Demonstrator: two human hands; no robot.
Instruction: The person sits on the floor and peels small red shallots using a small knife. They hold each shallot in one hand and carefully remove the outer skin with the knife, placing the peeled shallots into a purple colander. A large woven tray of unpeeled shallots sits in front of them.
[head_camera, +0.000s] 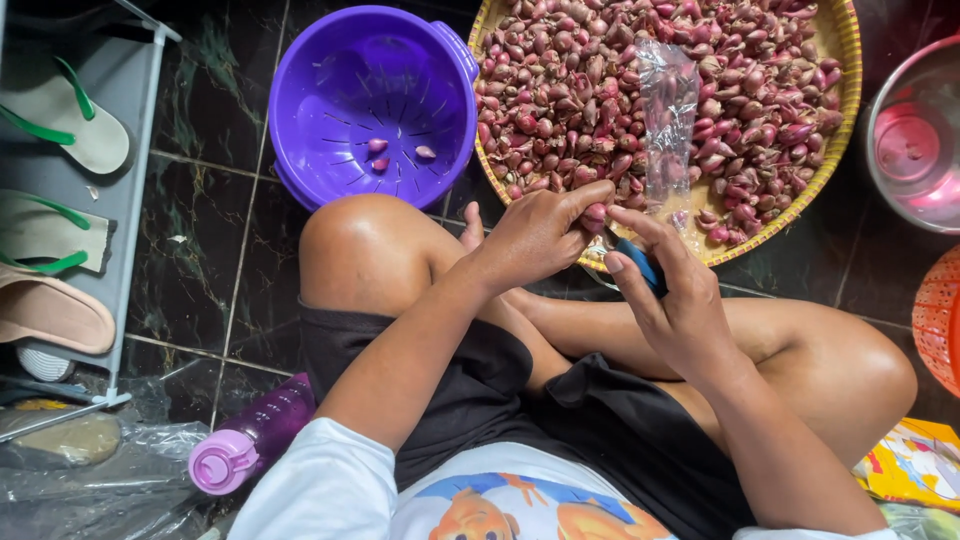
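Nearest the camera: a white printed shirt (480, 500) and black shorts (560, 420) on a person sitting cross-legged on the dark tiled floor (220, 230), knees spread so that the woven tray sits within arm's reach.
Landmark: the round woven tray (842, 60), heaped with unpeeled red shallots (580, 80); every place below is told from it.
Left hand: the left hand (535, 235) hovers at the tray's near rim, fingers closed narrowly on a single shallot (596, 213), pinched at the tips, which leaves its skin exposed to the blade.
Right hand: the right hand (670, 290), just beside the left and nearer the body than the tray, is wrapped around a blue-handled knife (640, 265); the blade itself is hidden behind the fingers, pointing toward the shallot.
Purple colander: the purple colander (375, 95) touches the tray's left side, close to the left hand, and holds a few peeled shallots (395, 152), kept apart from the unpeeled heap.
Clear plastic bag: a clear plastic bag (668, 110) stands crumpled on the heap near the tray's near edge.
Metal bowl: a metal bowl (915, 140) lies right of the tray.
Far from the tray: a purple bottle (250, 440) by the left thigh, and sandals (60, 130) on a rack at the left.
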